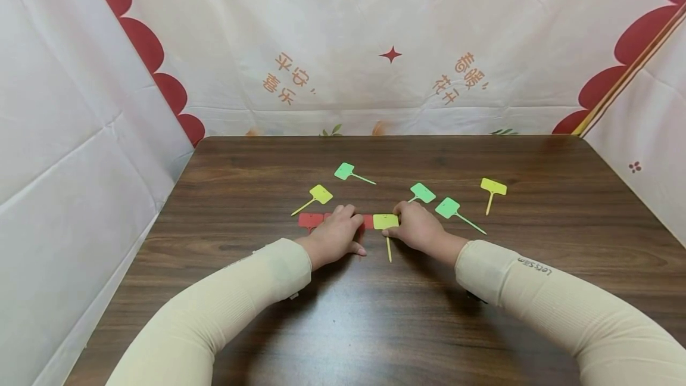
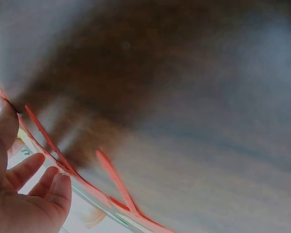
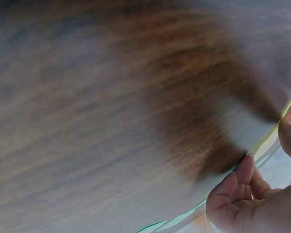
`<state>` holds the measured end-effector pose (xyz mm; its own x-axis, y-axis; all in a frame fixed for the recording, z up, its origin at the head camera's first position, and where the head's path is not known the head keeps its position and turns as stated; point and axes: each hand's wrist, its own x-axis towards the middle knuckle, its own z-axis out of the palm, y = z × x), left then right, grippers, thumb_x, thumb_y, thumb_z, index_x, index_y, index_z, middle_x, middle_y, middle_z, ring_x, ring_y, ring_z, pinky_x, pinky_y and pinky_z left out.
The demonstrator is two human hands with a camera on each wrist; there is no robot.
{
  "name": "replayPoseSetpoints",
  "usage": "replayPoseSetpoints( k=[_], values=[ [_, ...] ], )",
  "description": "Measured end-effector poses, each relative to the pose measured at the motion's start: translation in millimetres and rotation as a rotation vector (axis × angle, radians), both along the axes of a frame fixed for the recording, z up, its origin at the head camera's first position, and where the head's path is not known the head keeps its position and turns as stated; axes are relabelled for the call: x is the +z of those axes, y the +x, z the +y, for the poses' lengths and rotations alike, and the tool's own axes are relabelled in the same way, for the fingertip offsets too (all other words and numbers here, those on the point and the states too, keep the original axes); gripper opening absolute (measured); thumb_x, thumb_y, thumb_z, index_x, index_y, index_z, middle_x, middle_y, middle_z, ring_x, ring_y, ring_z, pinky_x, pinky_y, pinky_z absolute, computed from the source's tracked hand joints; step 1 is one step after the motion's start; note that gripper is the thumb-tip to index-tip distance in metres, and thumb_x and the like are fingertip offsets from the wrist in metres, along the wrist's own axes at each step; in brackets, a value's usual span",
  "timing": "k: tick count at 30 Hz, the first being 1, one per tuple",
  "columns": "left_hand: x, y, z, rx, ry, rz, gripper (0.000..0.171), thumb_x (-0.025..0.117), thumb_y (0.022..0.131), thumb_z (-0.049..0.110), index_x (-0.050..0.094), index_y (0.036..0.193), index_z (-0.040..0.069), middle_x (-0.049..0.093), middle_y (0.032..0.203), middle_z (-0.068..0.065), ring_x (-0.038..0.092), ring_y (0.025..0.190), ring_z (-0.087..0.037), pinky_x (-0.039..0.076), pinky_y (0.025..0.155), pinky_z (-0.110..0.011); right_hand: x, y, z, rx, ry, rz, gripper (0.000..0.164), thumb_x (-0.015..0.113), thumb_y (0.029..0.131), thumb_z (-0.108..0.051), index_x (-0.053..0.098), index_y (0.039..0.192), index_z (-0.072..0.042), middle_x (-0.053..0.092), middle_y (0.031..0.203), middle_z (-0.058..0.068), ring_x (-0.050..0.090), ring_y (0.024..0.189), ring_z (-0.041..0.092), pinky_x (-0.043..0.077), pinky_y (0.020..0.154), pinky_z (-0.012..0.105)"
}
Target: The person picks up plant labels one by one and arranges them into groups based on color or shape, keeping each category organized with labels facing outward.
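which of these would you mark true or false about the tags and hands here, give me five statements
1. The right hand touches a yellow tag. True.
2. Exactly one green tag is in view. False: the head view shows three green tags.
3. The left hand partly covers the red tags. True.
4. The touched yellow tag's stem points away from the person. False: it points toward the person.
5. The tag farthest right in the head view is red. False: that tag is yellow.

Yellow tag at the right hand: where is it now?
In the head view, the yellow tag lies just right of centre, beside the right end of the row of red tags, with the right hand gripping its right side.
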<state>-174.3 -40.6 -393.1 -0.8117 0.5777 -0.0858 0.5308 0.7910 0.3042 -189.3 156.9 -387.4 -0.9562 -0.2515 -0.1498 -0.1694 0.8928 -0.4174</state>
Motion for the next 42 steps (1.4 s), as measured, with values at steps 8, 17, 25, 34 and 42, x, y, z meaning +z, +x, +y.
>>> replayPoseSetpoints(
  k=[8, 17, 25, 34, 42],
  values=[
    [1.6, 0.0, 0.1, -0.011, -0.005, 0.008, 0.034, 0.076, 0.079, 0.040, 0.058, 0.085, 0.013, 0.050, 0.113, -0.006, 0.043, 0.104, -0.022, 0.045, 0.084, -0.032, -0.9, 0.1, 0.0, 0.004, -0.005, -0.003, 0.041, 0.079, 0.080, -0.028, 0.064, 0.099, 0.005, 0.058, 0.074, 0.007, 0.049, 0.064, 0.018, 0.039, 0.057, 0.029],
    [3.0, -0.1, 0.4, -0.010, -0.026, 0.003, 0.034, 0.076, 0.079, 0.041, 0.058, 0.087, 0.013, 0.050, 0.116, -0.006, 0.044, 0.108, -0.023, 0.045, 0.088, -0.034, 1.6, 0.9, -0.2, 0.011, -0.007, 0.002, 0.039, 0.078, 0.082, -0.026, 0.064, 0.100, 0.006, 0.059, 0.076, 0.008, 0.050, 0.065, 0.019, 0.041, 0.059, 0.030],
    [3.0, -0.3, 0.4, -0.018, -0.033, 0.006, 0.033, 0.075, 0.080, 0.041, 0.058, 0.086, 0.014, 0.050, 0.113, -0.005, 0.044, 0.105, -0.022, 0.044, 0.086, -0.034, 1.7, 1.3, 0.1, 0.003, 0.000, 0.004, 0.042, 0.078, 0.081, -0.027, 0.063, 0.102, 0.006, 0.059, 0.081, 0.010, 0.052, 0.071, 0.021, 0.043, 0.062, 0.032],
    [3.9, -0.3, -0.1, -0.035, -0.041, 0.016, 0.033, 0.074, 0.081, 0.042, 0.058, 0.088, 0.014, 0.050, 0.112, -0.005, 0.044, 0.106, -0.023, 0.044, 0.086, -0.036, 2.1, 0.7, 0.5, 0.007, 0.008, -0.002, 0.044, 0.077, 0.082, -0.028, 0.064, 0.104, 0.007, 0.061, 0.083, 0.010, 0.052, 0.070, 0.020, 0.043, 0.062, 0.031],
    [4.6, -0.5, -1.1, -0.044, -0.040, 0.008, 0.033, 0.073, 0.082, 0.043, 0.059, 0.089, 0.014, 0.050, 0.113, -0.005, 0.044, 0.106, -0.023, 0.044, 0.086, -0.035, 3.8, 1.2, 4.4, -0.019, -0.065, 0.000, 0.054, 0.076, 0.083, -0.029, 0.058, 0.118, 0.009, 0.064, 0.093, 0.014, 0.058, 0.078, 0.022, 0.048, 0.069, 0.036]
  ],
)
